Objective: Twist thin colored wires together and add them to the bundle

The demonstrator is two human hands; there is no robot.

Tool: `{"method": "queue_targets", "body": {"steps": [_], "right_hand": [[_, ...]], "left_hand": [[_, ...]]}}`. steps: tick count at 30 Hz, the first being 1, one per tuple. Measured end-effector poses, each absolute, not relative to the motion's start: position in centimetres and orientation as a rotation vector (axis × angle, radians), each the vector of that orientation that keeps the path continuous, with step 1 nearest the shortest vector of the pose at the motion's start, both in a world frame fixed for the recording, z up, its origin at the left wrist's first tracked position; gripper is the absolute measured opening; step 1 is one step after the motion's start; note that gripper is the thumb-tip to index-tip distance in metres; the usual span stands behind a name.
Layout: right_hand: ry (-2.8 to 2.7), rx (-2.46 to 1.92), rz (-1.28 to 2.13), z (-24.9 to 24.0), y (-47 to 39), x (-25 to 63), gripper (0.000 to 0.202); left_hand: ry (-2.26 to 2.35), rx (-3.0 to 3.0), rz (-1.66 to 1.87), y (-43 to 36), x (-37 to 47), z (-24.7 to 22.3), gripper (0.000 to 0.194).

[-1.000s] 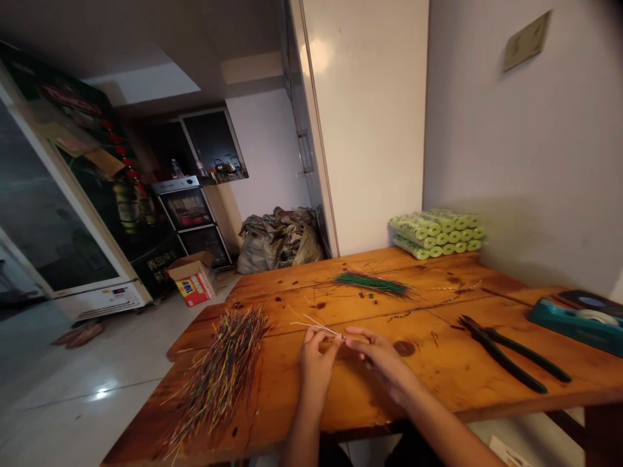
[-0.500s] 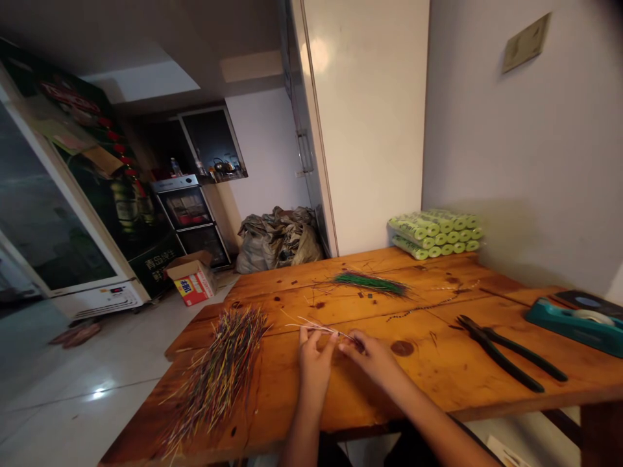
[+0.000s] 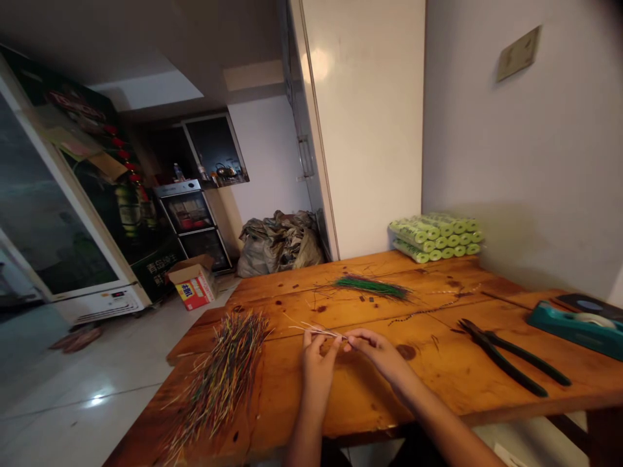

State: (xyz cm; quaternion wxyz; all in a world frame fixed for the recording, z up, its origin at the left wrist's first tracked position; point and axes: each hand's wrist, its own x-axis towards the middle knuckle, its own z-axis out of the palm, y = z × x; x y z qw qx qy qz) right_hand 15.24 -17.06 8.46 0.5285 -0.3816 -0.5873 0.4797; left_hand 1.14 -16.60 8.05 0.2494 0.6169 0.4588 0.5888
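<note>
Near the middle of the wooden table, my left hand pinches a few thin pale wires, whose loose ends fan out to the left. My right hand is closed on the other end of the same wires, its fingertips close to those of my left hand. To the left lies a large loose pile of multicoloured wires. Beyond my hands is a smaller bundle of green wires.
Pliers with dark handles and a teal tape dispenser lie at the right. Green-wrapped rolls stand at the back. A thin dark strand and small dark bits lie on the table.
My right hand's fingers have shifted on the wires and look straighter. Both hands appear slightly lower in the picture, as the whole view has tilted a little.
</note>
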Motion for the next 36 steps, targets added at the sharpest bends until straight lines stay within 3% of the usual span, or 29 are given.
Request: {"method": "queue_targets", "body": {"steps": [14,18,22,36], "right_hand": [[-1.501,-1.002,0.808,8.6,-17.3,15.0,0.015],[-1.345,-0.916,1.112,9.2,-17.4,15.2,0.027],[-1.218,-0.863,1.379,9.5,-17.6,15.6,0.022],[-1.043,-0.726,1.681,9.1,-17.8,16.4,0.011]], "left_hand": [[1.186,1.568,1.512,-16.6,1.3,8.1,0.016],[1.163,1.633,1.533,-16.5,1.4,8.0,0.015],[1.122,1.689,1.538,-16.6,1.6,8.3,0.011],[1.101,1.73,1.52,-16.9,1.6,8.6,0.01]]}}
